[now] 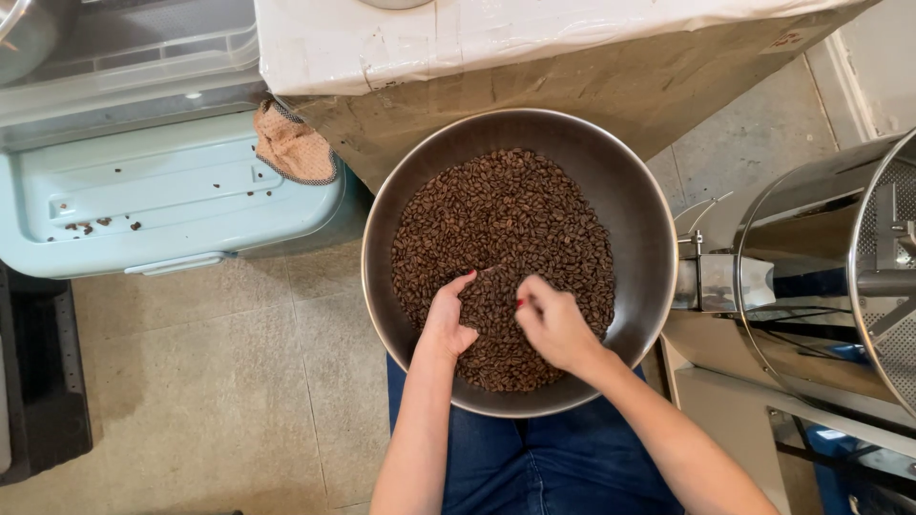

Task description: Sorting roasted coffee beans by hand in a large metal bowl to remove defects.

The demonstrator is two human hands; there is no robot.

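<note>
Beige floor tiles (219, 381) surround a wide round steel bowl (630, 200) resting on lap-level jeans (553, 467), keeping dark roasted coffee beans (506, 219) reachable; left hand (447, 319) cups beans with fingers together, right hand (553, 324) curls loosely in.

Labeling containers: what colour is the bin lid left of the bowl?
Pale blue lid, head view.
</note>
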